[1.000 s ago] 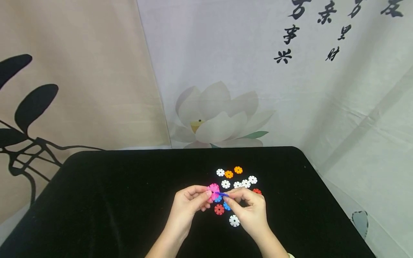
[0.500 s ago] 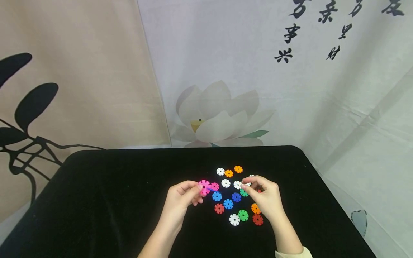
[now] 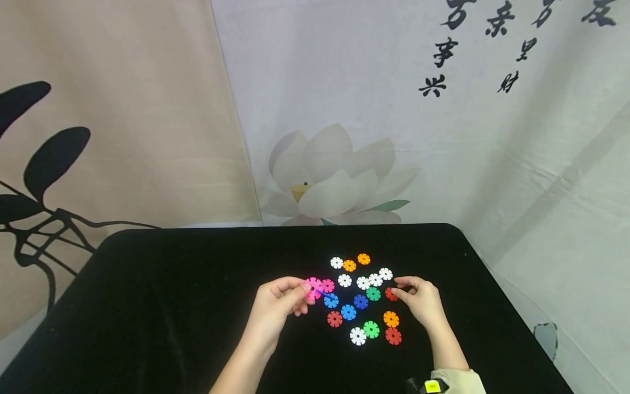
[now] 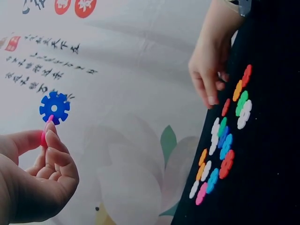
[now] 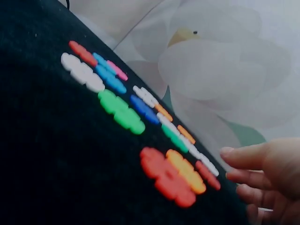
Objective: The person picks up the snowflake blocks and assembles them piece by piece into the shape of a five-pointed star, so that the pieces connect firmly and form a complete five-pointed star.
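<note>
In the head view my left hand (image 3: 279, 301) pinches a pink notched disc (image 3: 312, 288) above the table. A blue notched disc (image 4: 54, 108) is slotted into its edge, seen face-on in the left wrist view and edge-on from the head. My right hand (image 3: 423, 301) is at the right side of the scattered discs, fingertips beside a red disc (image 3: 391, 294). Nothing shows between its thumb and fingers (image 5: 253, 157) in the right wrist view, where a gap separates them from that red disc (image 5: 207, 175).
Loose notched discs lie flat on the black tabletop (image 3: 172, 306), among them a green disc (image 3: 371, 329), a white disc (image 3: 357, 336), an orange disc (image 3: 391, 319) and a dark blue disc (image 3: 361, 301). A printed curtain (image 3: 344, 82) hangs behind the table.
My right hand has let go of the blue disc and moved right to the red disc. My left hand has drawn a little left with the joined pink and blue discs.
</note>
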A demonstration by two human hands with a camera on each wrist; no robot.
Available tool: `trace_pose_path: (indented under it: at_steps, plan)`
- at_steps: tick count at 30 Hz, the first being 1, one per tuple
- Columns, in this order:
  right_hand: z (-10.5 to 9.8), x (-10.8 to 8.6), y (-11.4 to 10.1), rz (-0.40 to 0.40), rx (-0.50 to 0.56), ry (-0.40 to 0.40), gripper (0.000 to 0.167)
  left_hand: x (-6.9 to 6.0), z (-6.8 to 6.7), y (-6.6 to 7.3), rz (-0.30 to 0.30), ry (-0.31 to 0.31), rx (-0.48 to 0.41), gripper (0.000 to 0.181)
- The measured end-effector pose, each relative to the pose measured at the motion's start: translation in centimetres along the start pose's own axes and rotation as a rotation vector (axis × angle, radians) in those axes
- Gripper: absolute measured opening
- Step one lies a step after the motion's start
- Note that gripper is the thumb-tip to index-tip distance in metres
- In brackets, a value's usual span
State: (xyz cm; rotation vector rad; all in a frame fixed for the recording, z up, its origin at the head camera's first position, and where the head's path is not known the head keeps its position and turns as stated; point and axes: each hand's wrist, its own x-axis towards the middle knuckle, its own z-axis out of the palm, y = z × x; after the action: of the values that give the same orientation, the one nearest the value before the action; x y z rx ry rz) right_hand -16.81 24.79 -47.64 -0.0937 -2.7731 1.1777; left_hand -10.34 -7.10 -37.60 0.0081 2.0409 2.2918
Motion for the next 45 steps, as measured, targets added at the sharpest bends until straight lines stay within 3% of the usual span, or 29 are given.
trace_pose_path:
  at_steps: [9,19,25,33,38,45]
  plan:
    - [0.7,0.0,0.7,0.002,-0.125,-0.049,0.024,0.0,0.0,-0.1,0.001,-0.007,0.009,0.021]
    - [0.0,-0.1,-0.3,0.028,0.063,-0.062,0.013,0.0,0.1,-0.3,0.007,-0.018,0.011,0.023]
    - [-1.2,-1.2,-4.0,-0.061,0.263,0.014,0.016,0.0,0.0,-0.4,0.011,-0.024,0.026,0.027]
    - [-2.1,-4.2,-10.0,-0.187,0.502,0.107,0.014,-0.3,0.4,-0.1,0.01,-0.023,0.015,0.02]
    - [-1.7,-5.9,-12.2,-0.257,0.58,0.101,0.012,-0.5,0.6,0.0,0.002,-0.037,0.023,0.02]
    - [-0.5,-7.4,-13.4,-0.406,0.627,0.054,0.019,-0.7,1.1,-0.3,-0.008,-0.066,0.05,0.022]
